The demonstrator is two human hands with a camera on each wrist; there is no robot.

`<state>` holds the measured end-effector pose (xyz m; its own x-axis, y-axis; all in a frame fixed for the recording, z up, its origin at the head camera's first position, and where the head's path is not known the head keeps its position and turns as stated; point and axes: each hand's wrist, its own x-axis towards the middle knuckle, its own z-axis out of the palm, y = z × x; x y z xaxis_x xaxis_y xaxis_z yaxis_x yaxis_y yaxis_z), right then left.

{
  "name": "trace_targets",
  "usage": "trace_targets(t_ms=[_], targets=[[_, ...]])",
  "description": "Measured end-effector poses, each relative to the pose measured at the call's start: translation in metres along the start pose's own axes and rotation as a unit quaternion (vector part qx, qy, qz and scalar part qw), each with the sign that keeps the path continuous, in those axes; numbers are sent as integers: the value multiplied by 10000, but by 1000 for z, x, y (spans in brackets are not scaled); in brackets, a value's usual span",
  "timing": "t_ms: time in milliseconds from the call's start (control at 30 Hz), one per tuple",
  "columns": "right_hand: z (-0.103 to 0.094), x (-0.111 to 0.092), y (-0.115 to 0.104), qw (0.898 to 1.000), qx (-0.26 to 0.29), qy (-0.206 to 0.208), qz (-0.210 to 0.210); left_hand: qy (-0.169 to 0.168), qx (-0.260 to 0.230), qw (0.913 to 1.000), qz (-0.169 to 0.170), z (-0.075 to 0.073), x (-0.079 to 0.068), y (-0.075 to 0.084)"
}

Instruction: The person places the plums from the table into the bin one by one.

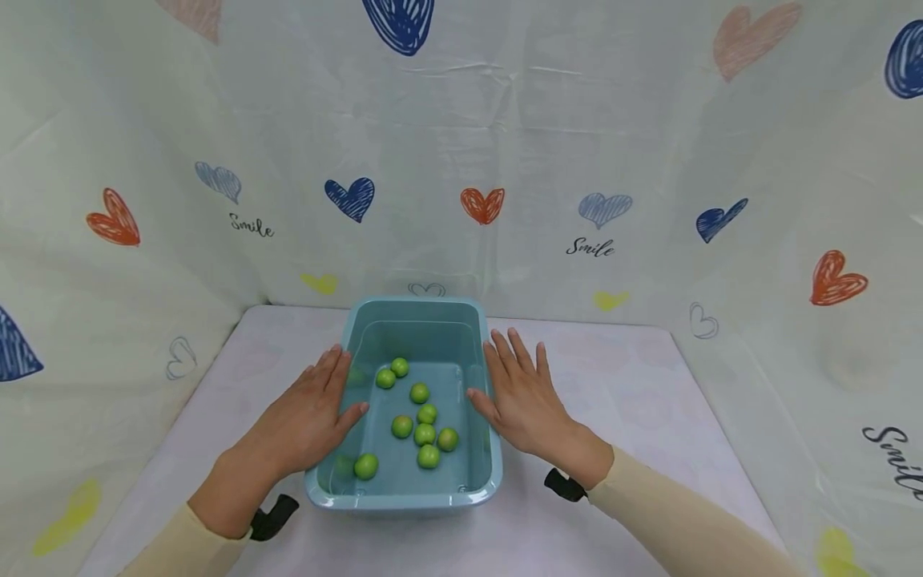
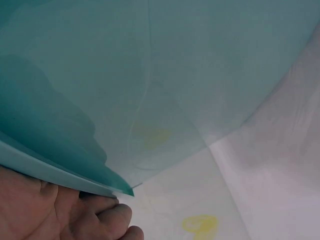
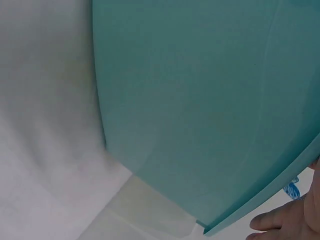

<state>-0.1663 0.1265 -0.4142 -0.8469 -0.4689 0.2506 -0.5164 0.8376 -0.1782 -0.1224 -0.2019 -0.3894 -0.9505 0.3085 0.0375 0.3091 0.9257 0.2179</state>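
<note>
A blue-green plastic basin (image 1: 404, 502) stands on the table, with several small, round green fruits (image 1: 424, 434) lying loose on its bottom. My left hand (image 1: 306, 418) rests along the basin's left rim, fingers straight and thumb reaching over the edge. On the opposite side, my right hand (image 1: 525, 398) lies against the right rim, its fingers extended and spread, thumb tip over the edge. From the left wrist, the palm and fingers (image 2: 102, 220) show right at the rim's edge. The right wrist view has the basin's outer wall (image 3: 190, 100) filling its middle, with fingertips beside the rim.
A pale cloth covers the table (image 1: 613, 377). Behind it and at both sides hangs a white sheet (image 1: 534, 160) printed with hearts and the word "Smile". Black bands (image 1: 274, 517) are on both wrists.
</note>
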Motion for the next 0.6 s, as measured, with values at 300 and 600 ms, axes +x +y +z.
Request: trace_targets(t_ms=[300, 600], targets=[[-6, -9, 7, 9951, 488, -826, 248, -60, -133, 9999, -2, 4, 3, 4], [-11, -17, 24, 9949, 544, -777, 330, -99, -195, 9997, -59, 10, 14, 19]])
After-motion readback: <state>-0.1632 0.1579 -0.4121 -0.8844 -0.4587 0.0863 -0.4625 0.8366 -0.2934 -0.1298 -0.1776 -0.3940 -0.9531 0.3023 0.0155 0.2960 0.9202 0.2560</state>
